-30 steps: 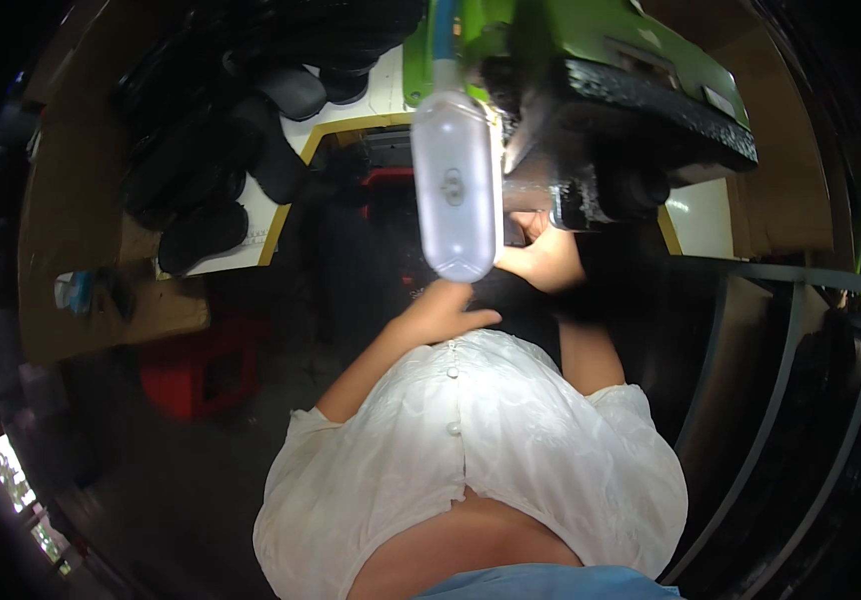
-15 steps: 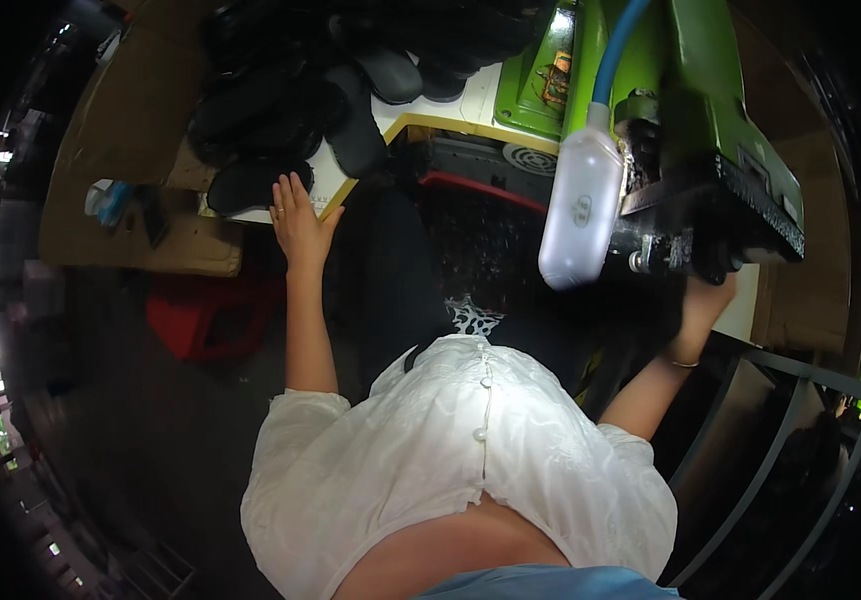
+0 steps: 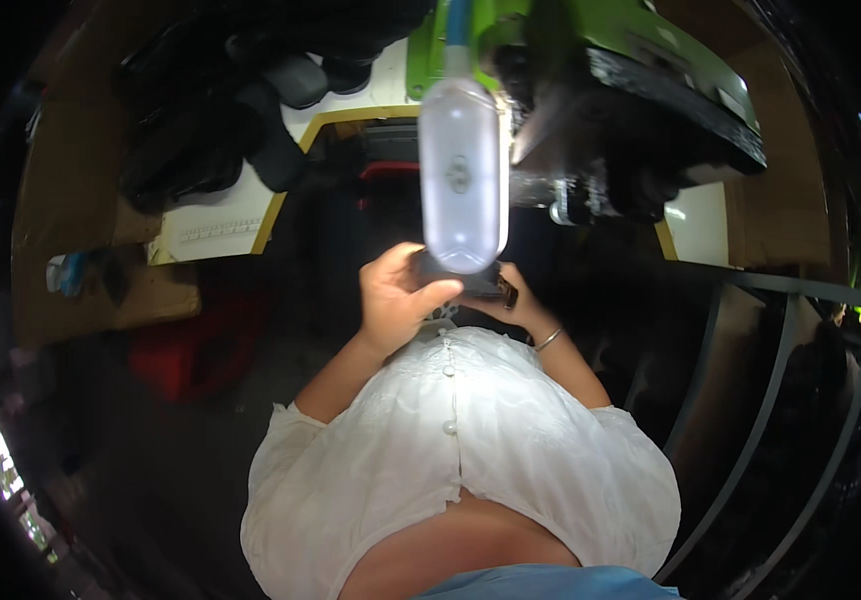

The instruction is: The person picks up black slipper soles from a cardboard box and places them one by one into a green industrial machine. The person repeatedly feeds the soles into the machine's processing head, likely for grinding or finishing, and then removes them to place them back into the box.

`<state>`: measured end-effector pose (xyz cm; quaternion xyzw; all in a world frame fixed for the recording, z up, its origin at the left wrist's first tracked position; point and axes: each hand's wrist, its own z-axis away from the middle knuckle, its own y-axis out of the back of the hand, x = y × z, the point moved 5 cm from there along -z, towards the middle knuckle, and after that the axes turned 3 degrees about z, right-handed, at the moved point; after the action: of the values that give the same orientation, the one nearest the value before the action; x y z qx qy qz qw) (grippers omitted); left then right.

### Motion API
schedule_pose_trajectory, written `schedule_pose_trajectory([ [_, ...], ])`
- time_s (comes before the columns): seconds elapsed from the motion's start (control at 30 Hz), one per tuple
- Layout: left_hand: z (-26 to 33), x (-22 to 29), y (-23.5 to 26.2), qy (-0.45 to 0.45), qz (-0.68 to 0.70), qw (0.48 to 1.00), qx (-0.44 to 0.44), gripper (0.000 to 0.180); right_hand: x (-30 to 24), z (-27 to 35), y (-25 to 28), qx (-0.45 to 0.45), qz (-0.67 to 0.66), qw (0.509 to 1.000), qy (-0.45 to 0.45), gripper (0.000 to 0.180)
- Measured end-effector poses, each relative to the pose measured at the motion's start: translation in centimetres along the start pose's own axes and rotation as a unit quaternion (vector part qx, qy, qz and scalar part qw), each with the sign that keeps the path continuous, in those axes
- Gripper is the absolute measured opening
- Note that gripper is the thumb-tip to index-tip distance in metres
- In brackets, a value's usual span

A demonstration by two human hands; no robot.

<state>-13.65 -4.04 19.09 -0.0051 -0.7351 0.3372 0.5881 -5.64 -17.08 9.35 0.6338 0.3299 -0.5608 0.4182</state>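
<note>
In front of my waist, my left hand [image 3: 398, 300] grips one end of a black shoe sole [image 3: 441, 272], thumb on top. My right hand [image 3: 519, 305] holds the other end from the right, its fingers partly hidden under the piece. Beside the right fingers shows a small dark item with a copper-brown glint [image 3: 508, 291]; its kind is unclear. A long translucent white lamp [image 3: 461, 175] hangs over the middle of the sole and covers part of it. More black shoe soles [image 3: 276, 140] are heaped on the table at the far left.
A green industrial sewing machine [image 3: 666, 60] with a black head [image 3: 641, 140] stands at the far right. The white table [image 3: 221, 220] has a yellow cut-out edge and a printed ruler. There are cardboard [image 3: 101, 310], a red stool [image 3: 186, 345] and a metal rack [image 3: 716, 370].
My left hand has taken the black sole off the table's near corner and brought it toward me. My right hand has come from beside the machine to meet it. The view has shifted right.
</note>
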Motion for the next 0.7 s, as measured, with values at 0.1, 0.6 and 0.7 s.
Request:
schedule_pose_trajectory([
  [0.1, -1.5, -4.5, -1.7, 0.121, -0.093, 0.981, -0.122, 0.037, 3.2, 1.3, -1.7, 0.054, -0.075, 0.985, -0.145, 0.039],
  [0.6, -2.5, -6.7, -0.2, 0.083, -0.168, 0.979, -0.085, 0.019, -1.3, 5.9, 5.6, 0.087, -0.076, 0.973, -0.199, 0.042],
  [0.7, -2.8, -5.7, -0.2, 0.088, -0.200, 0.974, -0.064, 0.014, -2.1, 7.6, 10.5, 0.223, -0.212, 0.950, -0.056, 0.038],
])
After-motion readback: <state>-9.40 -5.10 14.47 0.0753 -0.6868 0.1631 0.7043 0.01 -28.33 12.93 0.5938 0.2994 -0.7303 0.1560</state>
